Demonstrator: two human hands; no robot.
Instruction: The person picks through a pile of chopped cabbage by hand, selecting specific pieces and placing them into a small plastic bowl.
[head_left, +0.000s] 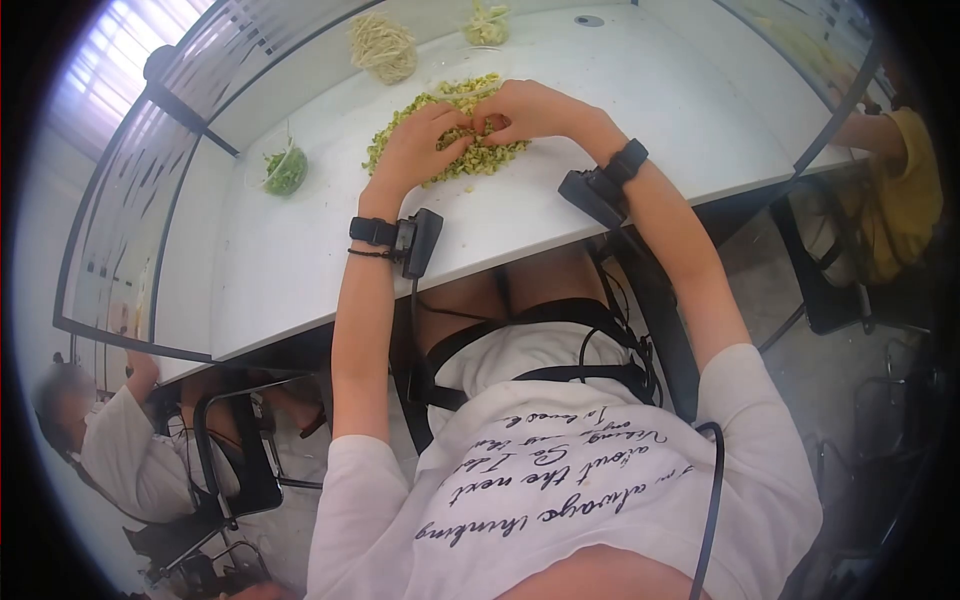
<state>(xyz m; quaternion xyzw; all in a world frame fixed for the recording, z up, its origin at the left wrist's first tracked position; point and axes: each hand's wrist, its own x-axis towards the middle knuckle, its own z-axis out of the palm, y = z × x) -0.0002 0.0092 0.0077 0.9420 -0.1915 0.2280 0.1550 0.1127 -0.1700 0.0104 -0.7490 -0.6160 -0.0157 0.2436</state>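
Note:
A spread pile of small chopped green and yellow pieces (395, 128) lies on the white tabletop. My left hand (420, 145) rests over the pile's middle, fingers curled in towards the thumb. Facing it from the right, my right hand (530, 110) bends its fingers down in a pinch above the same pieces. The fingertips of both hands come close together. What they hold, if anything, is too small to make out. Beyond my hands, a pale strip (470, 93) lies across the pile's far side.
A clear tub of chopped greens (285, 172) stands to the left. Farther back are a pale stringy bundle (383, 50) and a clear container of pale pieces (487, 27). Low partitions edge the white table (640, 150). Other people sit at left and right.

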